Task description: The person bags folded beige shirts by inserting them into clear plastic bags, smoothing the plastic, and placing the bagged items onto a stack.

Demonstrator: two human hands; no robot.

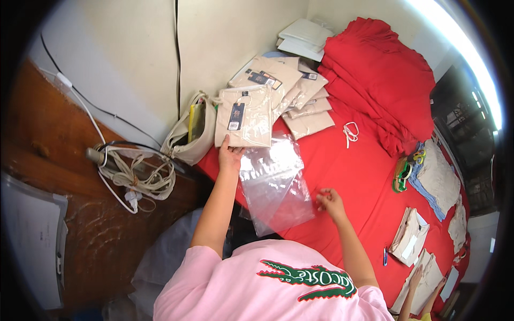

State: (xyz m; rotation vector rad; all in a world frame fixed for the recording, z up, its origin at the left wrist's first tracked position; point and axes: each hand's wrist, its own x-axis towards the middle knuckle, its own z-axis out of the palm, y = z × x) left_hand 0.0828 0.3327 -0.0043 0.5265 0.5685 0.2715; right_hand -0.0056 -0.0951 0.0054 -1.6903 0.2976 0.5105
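At 10 o'clock from the middle of the view, a cream bag [201, 152] is seen with its mouth open; a yellow-edged item [199, 119] is held inside it. Just below the middle, toward 5 o'clock, clear plastic bags [278, 195] are laid flat on the red cloth [348, 171], and glare is thrown back by their upper part. Toward 12 and 1 o'clock, a pile of packets [289, 80] is spread, with folded beige cloth enclosed in clear film.

At 11 o'clock, close to the middle, a beige garment packet [258, 120] is held at its lower edge by the left hand [231, 155], the thumb laid over the front. The garment is folded into a near-rectangle and sealed under shiny film; a dark blue tag [235, 116] with a white label is shown at its left side.

At 4 o'clock, the right hand [331, 205] is held with fingers loosely curled, just beside the clear plastic bags; whether an edge is pinched cannot be told.

A heap of red fabric [380, 80] is gathered at 2 o'clock. Farther out at 4 o'clock, folded beige garments [409, 235] are placed near 2 hands of another person [416, 281].
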